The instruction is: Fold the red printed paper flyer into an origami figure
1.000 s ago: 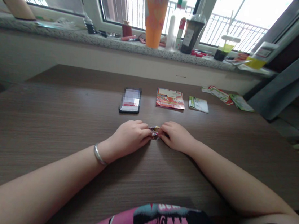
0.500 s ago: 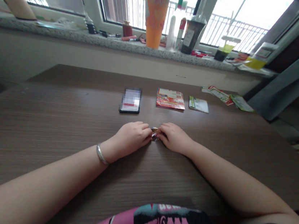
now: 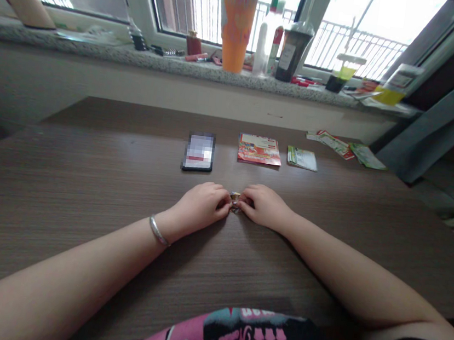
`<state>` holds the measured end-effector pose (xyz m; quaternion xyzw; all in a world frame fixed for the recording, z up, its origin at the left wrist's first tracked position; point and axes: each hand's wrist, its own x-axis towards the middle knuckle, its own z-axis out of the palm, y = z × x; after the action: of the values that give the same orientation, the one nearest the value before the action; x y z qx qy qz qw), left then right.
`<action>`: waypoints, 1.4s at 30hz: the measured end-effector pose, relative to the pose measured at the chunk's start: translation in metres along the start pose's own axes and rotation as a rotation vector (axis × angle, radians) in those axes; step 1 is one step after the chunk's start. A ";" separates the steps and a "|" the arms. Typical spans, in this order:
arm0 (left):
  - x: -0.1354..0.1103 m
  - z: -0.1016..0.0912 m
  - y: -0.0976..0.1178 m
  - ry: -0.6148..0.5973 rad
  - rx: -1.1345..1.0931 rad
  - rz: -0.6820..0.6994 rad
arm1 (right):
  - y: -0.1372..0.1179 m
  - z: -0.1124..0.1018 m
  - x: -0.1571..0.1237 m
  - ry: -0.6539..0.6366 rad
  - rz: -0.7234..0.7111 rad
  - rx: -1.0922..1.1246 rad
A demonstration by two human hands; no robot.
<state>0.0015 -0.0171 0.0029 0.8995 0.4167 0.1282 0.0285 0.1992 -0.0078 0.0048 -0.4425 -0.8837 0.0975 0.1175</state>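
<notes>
My left hand [image 3: 205, 205] and my right hand [image 3: 264, 206] meet over the middle of the brown table [image 3: 116, 266]. Between their fingertips is a small shiny wrapper [image 3: 234, 201] with gold and silvery patches. The left thumb and fingers pinch its left side, while the right ones pinch its right side. Most of it is covered by the fingers, so its full shape and contents cannot be told. A silver bangle [image 3: 159, 232] circles my left wrist.
Beyond my hands lie a phone [image 3: 199, 153], a red printed leaflet [image 3: 260, 150] and a small stack of cards [image 3: 302, 158]. Several packets [image 3: 336, 145] sit at the far right corner. Along the windowsill [image 3: 161, 62] stand a tall orange cup [image 3: 236, 28], a dark cup [image 3: 293, 54] and bottles.
Both hands have shifted very slightly, and the fingers on the wrapper have changed their pose a little. Everything else stays in place.
</notes>
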 end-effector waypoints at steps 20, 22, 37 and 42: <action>0.001 0.000 0.006 -0.039 0.163 -0.104 | -0.014 -0.001 0.004 -0.021 0.109 -0.115; 0.001 0.000 0.004 -0.023 0.113 -0.125 | -0.014 -0.002 0.004 -0.025 0.123 -0.094; -0.006 -0.010 0.002 -0.018 0.114 0.095 | -0.005 -0.001 -0.001 -0.011 0.077 -0.096; -0.005 -0.010 0.002 0.022 0.174 0.175 | -0.002 -0.001 -0.003 0.011 0.044 -0.092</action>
<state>-0.0027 -0.0223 0.0121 0.9301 0.3463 0.1033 -0.0655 0.1997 -0.0110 0.0063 -0.4675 -0.8766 0.0568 0.0994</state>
